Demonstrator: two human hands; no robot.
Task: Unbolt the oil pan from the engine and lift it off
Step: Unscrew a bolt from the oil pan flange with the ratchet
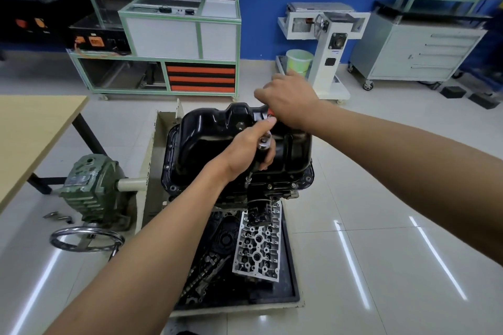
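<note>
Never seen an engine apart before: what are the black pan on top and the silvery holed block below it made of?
The oil pan looks like pressed sheet steel painted glossy black, judging by its rounded stamped folds and bright reflections. The cylinder head is probably bare cast aluminium: it is pale matt grey with machined bores.

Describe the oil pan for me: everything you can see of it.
The oil pan is glossy black, pressed metal by its look: a deep stepped tub with a flat flange all round, dotted with bolts and holes. It sits bottom-up on the engine, still seated. The socket wrench meets its near flange; the left hand grips the wrench head above the pan, the right hand holds the handle over its far edge. Whether either hand touches the pan is unclear.
</note>
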